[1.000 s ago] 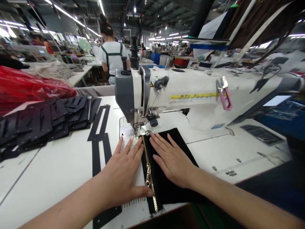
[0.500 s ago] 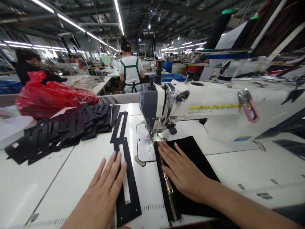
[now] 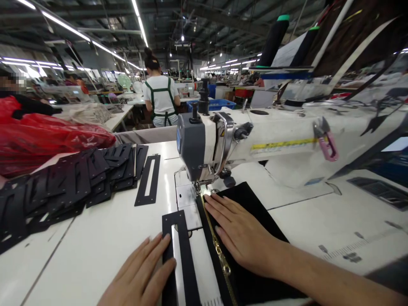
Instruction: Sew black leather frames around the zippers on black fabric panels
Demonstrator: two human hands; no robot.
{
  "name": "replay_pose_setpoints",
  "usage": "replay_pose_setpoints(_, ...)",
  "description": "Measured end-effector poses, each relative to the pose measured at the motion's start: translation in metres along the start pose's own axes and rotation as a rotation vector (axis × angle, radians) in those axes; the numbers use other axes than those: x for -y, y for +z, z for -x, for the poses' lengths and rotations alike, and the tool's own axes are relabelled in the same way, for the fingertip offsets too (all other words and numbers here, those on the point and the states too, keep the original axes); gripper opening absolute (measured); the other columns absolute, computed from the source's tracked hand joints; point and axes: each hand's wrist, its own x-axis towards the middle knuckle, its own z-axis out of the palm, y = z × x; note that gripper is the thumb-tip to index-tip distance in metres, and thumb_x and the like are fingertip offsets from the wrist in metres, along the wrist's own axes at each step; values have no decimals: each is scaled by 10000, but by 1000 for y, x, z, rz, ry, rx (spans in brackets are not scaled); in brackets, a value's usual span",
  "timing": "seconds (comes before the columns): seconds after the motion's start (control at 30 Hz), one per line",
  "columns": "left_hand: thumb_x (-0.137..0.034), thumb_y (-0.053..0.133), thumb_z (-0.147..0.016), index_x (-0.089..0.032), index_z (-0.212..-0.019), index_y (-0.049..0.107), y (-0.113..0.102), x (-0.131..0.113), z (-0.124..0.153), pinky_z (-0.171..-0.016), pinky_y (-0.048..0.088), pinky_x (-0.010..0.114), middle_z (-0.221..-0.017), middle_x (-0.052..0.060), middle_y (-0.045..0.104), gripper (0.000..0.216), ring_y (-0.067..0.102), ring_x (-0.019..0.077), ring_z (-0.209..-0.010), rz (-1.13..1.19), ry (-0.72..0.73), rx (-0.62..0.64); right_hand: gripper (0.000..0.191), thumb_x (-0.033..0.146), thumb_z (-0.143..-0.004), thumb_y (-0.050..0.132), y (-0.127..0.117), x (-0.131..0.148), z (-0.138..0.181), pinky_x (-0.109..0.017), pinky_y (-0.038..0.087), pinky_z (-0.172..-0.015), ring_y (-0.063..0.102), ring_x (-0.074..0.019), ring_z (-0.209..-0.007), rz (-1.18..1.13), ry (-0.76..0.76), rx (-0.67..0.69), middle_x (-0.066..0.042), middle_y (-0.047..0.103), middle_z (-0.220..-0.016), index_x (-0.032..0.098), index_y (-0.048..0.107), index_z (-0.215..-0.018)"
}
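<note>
My right hand (image 3: 242, 231) lies flat, fingers stretched out, on a black fabric piece (image 3: 255, 204) beside its gold zipper (image 3: 218, 250). The fingertips reach close to the presser foot (image 3: 200, 189) of the white sewing machine (image 3: 255, 136). My left hand (image 3: 142, 274) rests open on the table, its fingertips touching the left edge of a black slotted frame piece (image 3: 186, 255) that lies just left of the zipper.
Another black frame piece (image 3: 147, 180) and a spread of several more (image 3: 70, 182) lie on the white table (image 3: 95, 238) to the left. A red plastic bag (image 3: 41, 140) sits behind them. A person in a green apron (image 3: 159, 100) stands farther back. Pink snips (image 3: 327, 142) hang on the machine.
My left hand left the zipper, reached left to a black frame piece, and slid it right toward the zipper. My right hand stayed flat on the black fabric.
</note>
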Motion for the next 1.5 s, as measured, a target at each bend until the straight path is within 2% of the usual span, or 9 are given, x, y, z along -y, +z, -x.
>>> replay_pose_setpoints(0.13, -45, 304, -829, -210, -1159, 529, -8, 11, -22, -807, 523, 275, -1085, 58, 619, 432, 604, 174, -952, 144, -166, 53, 470, 165, -868, 350, -2, 3, 3, -448, 283, -1054, 256, -228, -1304, -56, 12, -38, -143, 311, -1401, 34, 381, -1318)
replay_pose_setpoints(0.33, -84, 357, -870, -127, -1188, 496, -6, -5, -57, -870, 509, 292, -1160, 111, 590, 350, 585, 183, -1030, 154, -153, -267, 449, 110, -849, 326, -2, 9, 10, -452, 297, -1048, 302, -234, -1284, -93, -44, -76, -176, 393, -1348, 13, 434, -1274)
replay_pose_setpoints(0.53, 23, 322, -797, -44, -997, 605, 16, -24, -91, -819, 544, 337, -1053, 165, 637, 353, 623, 226, -958, 79, -73, -106, 452, 105, -846, 346, 1, 7, 12, -437, 300, -1051, 318, -222, -1276, -153, -50, -150, -192, 418, -1326, 25, 419, -1285)
replay_pose_setpoints(0.7, -43, 298, -870, -43, -1031, 597, 24, -21, -90, -865, 522, 363, -1119, 176, 604, 340, 577, 243, -1046, 61, -49, -65, 503, 89, -832, 329, 3, 7, 10, -424, 296, -1055, 333, -227, -1265, -183, 0, -160, -164, 391, -1355, 50, 363, -1332)
replay_pose_setpoints(0.9, -72, 273, -891, -50, -1089, 562, 29, -15, -89, -848, 530, 337, -1132, 173, 595, 351, 551, 236, -1078, 13, 1, -30, 608, 174, -819, 428, 3, 1, 7, -447, 232, -1065, 303, -243, -1276, -267, 44, -64, -104, 344, -1397, 206, 250, -1400)
replay_pose_setpoints(1.07, -104, 278, -874, -108, -1127, 546, 34, -9, -85, -833, 513, 375, -1167, 148, 578, 368, 549, 249, -1068, 31, 3, -41, 567, 254, -851, 418, -1, -3, 7, -450, 196, -1070, 281, -267, -1285, -330, 62, -28, -129, 320, -1406, 179, 268, -1393)
replay_pose_setpoints(1.23, -160, 346, -842, -147, -1179, 509, 29, -1, -86, -823, 497, 359, -1180, 121, 575, 375, 564, 251, -1035, 13, 71, 79, 557, 292, -859, 420, 1, -4, 8, -442, 187, -1069, 290, -264, -1279, -337, 57, -64, -143, 329, -1398, 158, 283, -1382)
replay_pose_setpoints(1.37, -148, 356, -817, -142, -1173, 495, 27, 0, -89, -816, 494, 359, -1195, 130, 563, 383, 560, 254, -1044, -22, 95, 97, 544, 297, -872, 406, 4, -3, 9, -449, 198, -1064, 296, -271, -1274, -323, 74, -94, -160, 337, -1389, 143, 284, -1379)
replay_pose_setpoints(1.5, -118, 356, -805, -146, -1128, 512, 23, -5, -94, -810, 501, 366, -1218, 130, 548, 360, 555, 255, -1058, -47, 71, 126, 526, 260, -874, 397, 2, -3, 10, -413, 158, -1090, 260, -262, -1295, -280, 30, -128, -191, 327, -1387, 31, 331, -1343)
